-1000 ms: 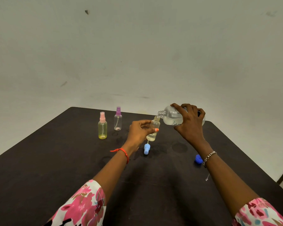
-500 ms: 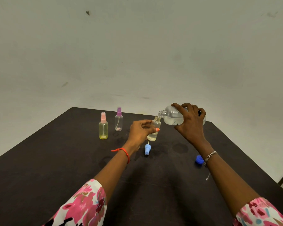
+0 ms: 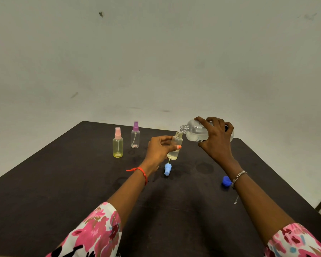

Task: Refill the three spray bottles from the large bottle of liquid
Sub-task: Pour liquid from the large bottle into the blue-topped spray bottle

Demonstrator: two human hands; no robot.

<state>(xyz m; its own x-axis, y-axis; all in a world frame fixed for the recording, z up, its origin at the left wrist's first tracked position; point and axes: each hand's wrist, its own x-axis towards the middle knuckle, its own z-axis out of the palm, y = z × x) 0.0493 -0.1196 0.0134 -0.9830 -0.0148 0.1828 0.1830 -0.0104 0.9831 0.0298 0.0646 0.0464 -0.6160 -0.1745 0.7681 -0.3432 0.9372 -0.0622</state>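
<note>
Head view: your left hand [image 3: 159, 147] reaches forward over the table [image 3: 44, 191], its fingers [image 3: 164, 139] curled round the uncapped spray bottle [image 3: 174, 148], thumb across its front, holding it near upright. Your right hand [image 3: 216, 140] arches from above, fingers wrapped over the large bottle [image 3: 194, 131], which is tipped sideways so its open neck meets the small bottle's mouth just past your left fingertips. Below those fingers lies the pale blue sprayer top [image 3: 167, 169]. The pink-topped spray bottle [image 3: 117, 145] and purple-topped spray bottle [image 3: 135, 137] stand well to their left.

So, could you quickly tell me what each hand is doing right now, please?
Left hand: holding the small uncapped spray bottle.
Right hand: gripping the large bottle, tilted with its neck over the small bottle's mouth.
</note>
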